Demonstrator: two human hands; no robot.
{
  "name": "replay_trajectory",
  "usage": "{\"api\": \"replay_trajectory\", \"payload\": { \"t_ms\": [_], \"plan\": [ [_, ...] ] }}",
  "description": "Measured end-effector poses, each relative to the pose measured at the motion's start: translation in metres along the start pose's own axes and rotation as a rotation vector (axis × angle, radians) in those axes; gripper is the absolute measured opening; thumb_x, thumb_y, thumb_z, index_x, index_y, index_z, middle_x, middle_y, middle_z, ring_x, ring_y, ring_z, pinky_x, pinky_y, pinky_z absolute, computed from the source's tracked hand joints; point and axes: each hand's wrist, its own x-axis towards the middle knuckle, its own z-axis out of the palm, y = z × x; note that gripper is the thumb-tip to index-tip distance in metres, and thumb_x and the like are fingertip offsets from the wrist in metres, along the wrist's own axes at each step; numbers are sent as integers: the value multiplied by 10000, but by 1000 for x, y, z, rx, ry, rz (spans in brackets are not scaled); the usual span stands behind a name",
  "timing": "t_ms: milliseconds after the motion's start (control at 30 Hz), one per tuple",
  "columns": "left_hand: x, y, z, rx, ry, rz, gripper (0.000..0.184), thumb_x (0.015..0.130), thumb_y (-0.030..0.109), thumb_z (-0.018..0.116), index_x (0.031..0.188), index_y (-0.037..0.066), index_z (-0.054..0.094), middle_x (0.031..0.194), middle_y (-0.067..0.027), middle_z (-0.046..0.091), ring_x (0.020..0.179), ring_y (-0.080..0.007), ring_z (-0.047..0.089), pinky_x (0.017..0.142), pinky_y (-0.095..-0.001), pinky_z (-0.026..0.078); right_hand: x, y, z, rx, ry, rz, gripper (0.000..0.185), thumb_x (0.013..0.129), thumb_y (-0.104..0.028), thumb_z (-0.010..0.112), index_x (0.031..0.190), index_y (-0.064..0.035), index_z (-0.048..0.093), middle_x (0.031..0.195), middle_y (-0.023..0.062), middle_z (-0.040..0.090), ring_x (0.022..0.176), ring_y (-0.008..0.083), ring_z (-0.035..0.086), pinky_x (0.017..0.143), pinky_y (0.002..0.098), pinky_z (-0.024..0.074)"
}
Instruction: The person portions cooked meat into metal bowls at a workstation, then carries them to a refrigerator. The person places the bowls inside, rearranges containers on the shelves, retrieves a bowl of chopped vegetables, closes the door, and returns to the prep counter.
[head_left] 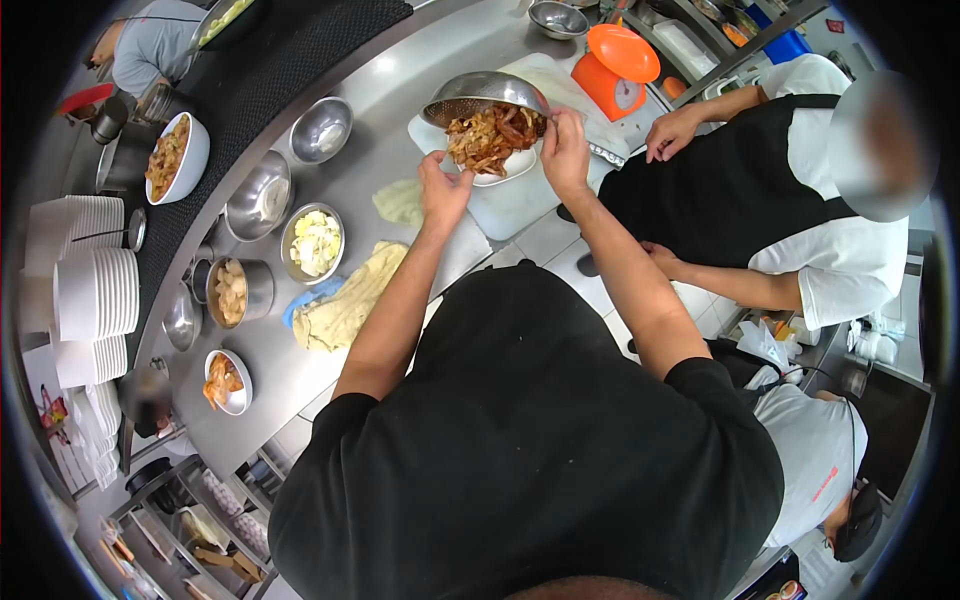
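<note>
My right hand (pixel 567 150) grips the rim of a perforated metal colander (pixel 487 88), which is tipped toward me. Brown cooked strips of food (pixel 490 140) lie at the colander's mouth and over a white dish (pixel 517 168) below it. At the dish's left side is my left hand (pixel 444 188), with its fingers closed at the edge. The dish rests on a white cutting board (pixel 490 210). Part of the dish is hidden under the food.
Left on the steel counter (pixel 385 130) are metal bowls (pixel 321 130), a bowl of pale chunks (pixel 313 243), a pot (pixel 230 292) and a yellow cloth (pixel 350 300). An orange scale (pixel 610 80) stands behind right. A co-worker in a black apron (pixel 720 180) is close on the right.
</note>
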Motion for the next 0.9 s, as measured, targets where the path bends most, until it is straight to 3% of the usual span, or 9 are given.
{"api": "replay_trajectory", "payload": {
  "t_ms": [100,200,300,400,500,667,800,900],
  "plan": [
    [-4,6,1,-42,2,19,752,833,224,743,1454,-18,395,1397,-205,456,971,-256,645,931,-409,523,8,-7,-6,-15,-3,-66,123,928,-40,585,1048,-15,586,1201,181,643,1022,439,645,825,493,555],
    [2,4,5,-12,4,19,798,836,227,741,1494,-24,364,1416,-218,465,974,-258,657,920,-396,537,18,-2,-3,-40,25,-132,125,915,-31,589,1039,-23,593,1221,156,644,1018,423,656,815,494,561],
    [5,-4,7,-118,-68,-43,810,840,239,749,1494,-27,352,1327,-204,547,961,-262,674,882,-392,551,38,-2,2,-62,43,-133,130,910,-24,584,1039,-27,597,1224,156,642,1018,421,659,811,493,562],
    [-1,-10,11,-112,-125,-143,738,897,158,696,1502,-35,319,1215,-197,616,934,-253,698,805,-372,587,50,-6,5,-59,91,-90,130,916,-25,573,1043,-25,599,1209,170,640,1010,440,651,818,503,550],
    [-9,-1,14,-427,-221,-330,639,994,67,582,1520,-50,238,1192,-199,608,912,-249,727,746,-336,623,43,-3,7,-47,113,-58,124,923,-31,566,1043,-25,597,1190,178,639,998,448,646,816,510,541],
    [-10,-10,18,-498,-225,-296,596,1012,37,545,1524,-35,250,1171,-197,608,943,-258,717,810,-359,633,31,-5,8,-62,39,-35,113,929,-30,556,1037,-15,586,1167,198,633,1012,443,635,829,505,531],
    [-14,-15,5,-516,-251,-320,604,1005,32,541,1528,-38,247,1178,-204,601,959,-260,711,828,-362,629,56,-6,11,-106,164,-183,85,924,-33,573,993,15,581,1117,210,645,1021,447,623,860,516,511],
    [-25,-20,-8,-580,-275,-286,546,1001,46,553,1488,-39,322,1164,-186,593,925,-250,709,806,-359,633,72,-2,17,-206,119,-130,82,911,-32,593,978,15,593,983,223,659,949,421,634,834,495,515]
  ]
}}
